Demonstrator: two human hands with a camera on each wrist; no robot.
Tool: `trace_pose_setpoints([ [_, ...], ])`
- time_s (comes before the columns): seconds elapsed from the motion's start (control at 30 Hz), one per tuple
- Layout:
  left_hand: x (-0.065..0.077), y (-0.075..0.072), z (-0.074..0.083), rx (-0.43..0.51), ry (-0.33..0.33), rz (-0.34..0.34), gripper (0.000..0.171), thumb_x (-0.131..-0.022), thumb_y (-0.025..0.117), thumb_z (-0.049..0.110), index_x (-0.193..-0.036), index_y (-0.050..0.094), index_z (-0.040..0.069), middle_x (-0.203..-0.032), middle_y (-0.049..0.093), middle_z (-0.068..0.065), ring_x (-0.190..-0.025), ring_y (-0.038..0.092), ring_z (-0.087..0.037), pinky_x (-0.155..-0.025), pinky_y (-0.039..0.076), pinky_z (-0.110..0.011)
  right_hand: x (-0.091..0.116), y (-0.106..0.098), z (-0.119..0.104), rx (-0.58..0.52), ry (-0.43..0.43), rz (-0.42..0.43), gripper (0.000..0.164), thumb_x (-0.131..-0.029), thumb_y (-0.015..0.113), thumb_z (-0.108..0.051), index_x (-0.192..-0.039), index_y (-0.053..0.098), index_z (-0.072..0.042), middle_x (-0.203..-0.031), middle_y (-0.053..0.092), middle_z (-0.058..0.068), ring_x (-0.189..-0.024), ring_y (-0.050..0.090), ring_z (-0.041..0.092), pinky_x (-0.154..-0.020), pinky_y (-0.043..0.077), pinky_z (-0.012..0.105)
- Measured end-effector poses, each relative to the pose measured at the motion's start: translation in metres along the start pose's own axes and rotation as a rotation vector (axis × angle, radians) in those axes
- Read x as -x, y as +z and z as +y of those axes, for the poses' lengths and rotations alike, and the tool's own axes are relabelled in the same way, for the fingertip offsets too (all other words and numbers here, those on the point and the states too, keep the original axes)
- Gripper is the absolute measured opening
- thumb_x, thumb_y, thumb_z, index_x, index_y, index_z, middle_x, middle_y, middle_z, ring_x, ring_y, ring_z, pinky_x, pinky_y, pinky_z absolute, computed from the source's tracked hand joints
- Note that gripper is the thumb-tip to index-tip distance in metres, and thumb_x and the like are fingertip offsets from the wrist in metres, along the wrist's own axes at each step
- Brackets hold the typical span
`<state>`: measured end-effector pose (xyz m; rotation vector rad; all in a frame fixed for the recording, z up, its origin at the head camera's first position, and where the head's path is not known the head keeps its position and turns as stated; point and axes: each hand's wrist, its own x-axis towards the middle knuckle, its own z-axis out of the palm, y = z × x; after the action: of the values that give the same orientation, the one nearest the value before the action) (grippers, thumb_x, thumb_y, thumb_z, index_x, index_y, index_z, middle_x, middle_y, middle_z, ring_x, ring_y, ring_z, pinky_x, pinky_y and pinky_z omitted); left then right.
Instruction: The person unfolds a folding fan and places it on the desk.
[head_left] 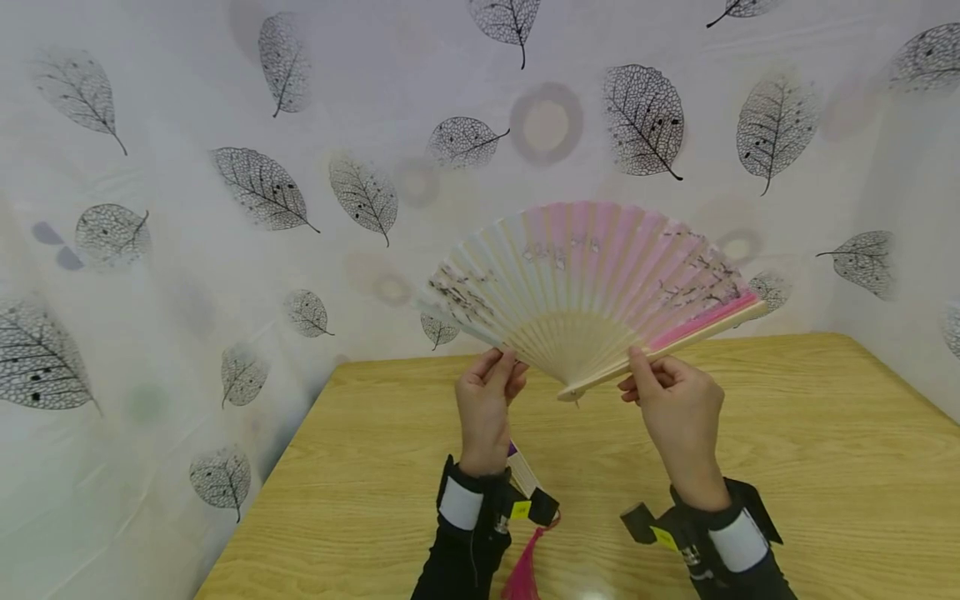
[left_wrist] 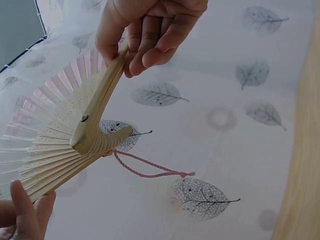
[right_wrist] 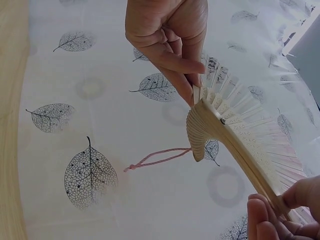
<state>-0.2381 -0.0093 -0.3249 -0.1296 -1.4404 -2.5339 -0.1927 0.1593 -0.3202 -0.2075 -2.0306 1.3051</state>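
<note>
Head view: a pale strip [head_left: 525, 473] is partly hidden by the left wrist camera [head_left: 543, 507], its full form indeterminable; the lower edge truncates the pink tassel [head_left: 525, 571] and black sleeves [head_left: 459, 571]. Grey motifs [head_left: 560, 257] on the fan [head_left: 600, 287] are too small to identify. Wrist views: the fan and both hands, left hand [left_wrist: 27, 220] and right hand [left_wrist: 150, 27], are cropped by the frame edges.

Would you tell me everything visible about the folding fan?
The folding fan is spread above the table, its pleated leaf shading from whitish to pink with branch patterns. Pale, wood-like ribs meet at a rivet; a pink cord loop hangs by their ends. The left hand and right hand pinch opposite outer edges.
</note>
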Motion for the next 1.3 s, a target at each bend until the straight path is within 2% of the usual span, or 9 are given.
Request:
trace_pose_setpoints([
  [0.67, 0.0033, 0.0013, -0.0012, 0.035, -0.010, 0.030, 0.012, -0.090, 0.057, 0.004, -0.098, 0.061, -0.004, -0.074, 0.068, 0.004, -0.067, 0.066, -0.004, -0.060, 0.054, -0.013, -0.0010, 0.0008, 0.0005, -0.027, -0.007, 0.033, 0.036, -0.090, 0.059, -0.030, -0.068, 0.067, -0.002, -0.057, 0.065, 0.004, -0.043, 0.054, -0.006, -0.041, 0.044, 0.014],
  [1.07, 0.0028, 0.0018, -0.0023, 0.035, -0.010, 0.019, 0.017, -0.090, 0.057, 0.004, -0.102, 0.061, -0.007, -0.076, 0.069, 0.003, -0.068, 0.066, -0.004, -0.061, 0.054, -0.014, -0.0027, 0.0015, 0.0029, -0.035, -0.014, 0.050, 0.038, -0.090, 0.059, -0.031, -0.068, 0.067, -0.001, -0.056, 0.065, 0.003, -0.043, 0.054, -0.006, -0.042, 0.045, 0.013],
  [1.3, 0.0020, 0.0031, -0.0021, 0.043, -0.014, 0.015, 0.018, -0.090, 0.056, 0.003, -0.103, 0.060, -0.008, -0.077, 0.069, 0.003, -0.068, 0.066, -0.004, -0.061, 0.054, -0.014, -0.0041, 0.0018, 0.0038, -0.043, -0.007, 0.060, 0.039, -0.089, 0.059, -0.032, -0.067, 0.067, -0.001, -0.054, 0.064, -0.003, -0.042, 0.054, -0.005, -0.041, 0.045, 0.013],
])
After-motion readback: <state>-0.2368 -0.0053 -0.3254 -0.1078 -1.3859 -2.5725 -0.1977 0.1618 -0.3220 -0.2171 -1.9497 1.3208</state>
